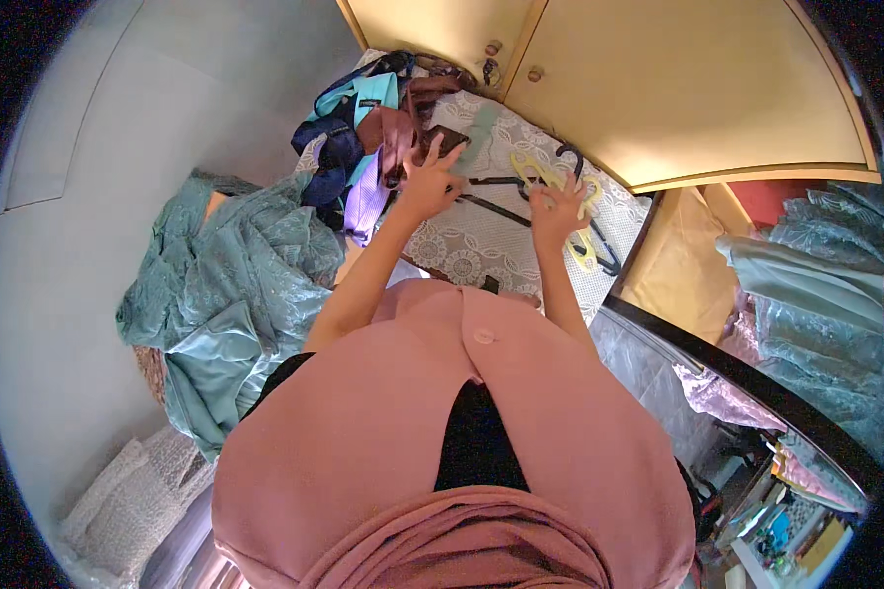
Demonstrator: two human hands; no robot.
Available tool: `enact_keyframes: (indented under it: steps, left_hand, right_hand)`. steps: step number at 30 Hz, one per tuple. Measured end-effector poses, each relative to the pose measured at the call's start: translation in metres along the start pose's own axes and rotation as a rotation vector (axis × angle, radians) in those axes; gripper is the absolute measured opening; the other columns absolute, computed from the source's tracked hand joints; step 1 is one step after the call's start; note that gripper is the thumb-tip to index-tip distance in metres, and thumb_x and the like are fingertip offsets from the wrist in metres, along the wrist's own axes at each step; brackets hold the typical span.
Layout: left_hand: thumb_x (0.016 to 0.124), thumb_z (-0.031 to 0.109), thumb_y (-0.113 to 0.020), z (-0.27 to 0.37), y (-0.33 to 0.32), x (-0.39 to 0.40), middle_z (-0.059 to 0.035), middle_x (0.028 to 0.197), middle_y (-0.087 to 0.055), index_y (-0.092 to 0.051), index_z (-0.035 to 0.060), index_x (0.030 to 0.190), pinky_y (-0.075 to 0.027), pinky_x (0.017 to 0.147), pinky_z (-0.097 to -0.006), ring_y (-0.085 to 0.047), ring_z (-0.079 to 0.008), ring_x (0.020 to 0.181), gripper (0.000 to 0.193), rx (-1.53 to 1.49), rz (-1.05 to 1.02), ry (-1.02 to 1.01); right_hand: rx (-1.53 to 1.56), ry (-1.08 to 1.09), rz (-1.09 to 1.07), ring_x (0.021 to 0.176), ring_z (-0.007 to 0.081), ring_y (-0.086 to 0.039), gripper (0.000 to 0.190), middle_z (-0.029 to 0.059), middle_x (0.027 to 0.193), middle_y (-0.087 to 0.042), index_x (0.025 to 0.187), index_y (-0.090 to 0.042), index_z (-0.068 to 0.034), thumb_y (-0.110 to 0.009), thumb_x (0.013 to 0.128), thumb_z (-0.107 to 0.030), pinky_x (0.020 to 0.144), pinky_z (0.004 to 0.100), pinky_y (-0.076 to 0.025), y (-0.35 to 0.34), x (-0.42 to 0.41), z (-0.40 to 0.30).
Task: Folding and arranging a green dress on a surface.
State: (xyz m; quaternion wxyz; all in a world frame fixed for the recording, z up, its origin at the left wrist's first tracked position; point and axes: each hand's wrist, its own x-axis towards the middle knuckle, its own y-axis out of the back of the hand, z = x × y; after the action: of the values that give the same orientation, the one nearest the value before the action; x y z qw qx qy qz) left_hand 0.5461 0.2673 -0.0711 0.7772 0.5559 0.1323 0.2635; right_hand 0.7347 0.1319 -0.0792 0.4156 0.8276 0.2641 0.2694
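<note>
Both my hands are raised over a dressing table's lace-patterned cover (449,254), each with thumb and index finger curled toward each other and the other fingers spread. I see nothing held in my left hand (431,184); it is beside the left end of the black clothes hanger (497,210). My right hand (560,210) appears in front of the hangers, covering part of them, and also looks unladen. Around it show a yellow plastic hanger (588,250) and a black hanger hook (572,153). How the hangers overlap is partly hidden.
A heap of navy, turquoise, brown and lilac straps or ties (368,147) lies at the left. Green lace fabric (228,272) is piled nearer. Wooden cabinet doors (678,88) stand at the back. A dark-framed mirror (751,383) borders the right side, reflecting green cloth.
</note>
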Motion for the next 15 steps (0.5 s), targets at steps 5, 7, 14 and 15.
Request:
enact_keyframes:
  steps: [5,7,14,15]
  left_hand:
    - [0.073,0.029,-0.065,-0.022,-0.019,-0.015,-0.0032,0.146,-0.025,-0.07,0.0239,0.093,-0.014,0.09,-0.0704,-0.014,-0.034,0.135,0.021,0.072,0.021,0.174]
    - [0.078,0.037,-0.062,-0.023,-0.02,-0.017,-0.0032,0.147,-0.022,-0.068,0.0263,0.099,-0.01,0.093,-0.0685,-0.012,-0.0352,0.135,0.025,0.067,0.006,0.196]
    - [0.079,0.058,-0.054,-0.007,-0.004,-0.038,-0.0067,0.138,-0.039,-0.07,0.0236,0.097,0.003,0.093,-0.071,-0.009,-0.0408,0.135,0.042,-0.369,-0.092,0.211]
    - [0.079,0.058,-0.054,-0.001,0.002,-0.045,-0.0067,0.138,-0.039,-0.07,0.0236,0.097,0.003,0.093,-0.071,-0.009,-0.0408,0.135,0.042,-0.368,-0.092,0.212]
  right_hand:
    - [0.158,0.023,0.024,0.13,0.034,-0.025,0.018,0.0011,0.135,-0.04,0.084,-0.069,-0.018,-0.064,0.076,-0.033,0.09,0.0603,-0.021,0.015,0.01,-0.004]
    - [0.13,0.0,0.074,0.131,0.0341,-0.025,0.02,0.0022,0.135,-0.042,0.083,-0.068,-0.018,-0.062,0.079,-0.036,0.09,0.0599,-0.021,0.016,0.009,0.003]
    - [0.504,0.136,0.2,0.127,0.0375,-0.033,0.016,0.011,0.127,-0.051,0.09,-0.067,-0.014,-0.067,0.078,-0.024,0.103,0.049,-0.021,0.034,0.002,0.009]
    - [0.528,0.113,0.198,0.126,0.0381,-0.034,0.015,0.0123,0.126,-0.052,0.089,-0.067,-0.013,-0.068,0.077,-0.022,0.104,0.0466,-0.022,0.041,0.0,0.0]
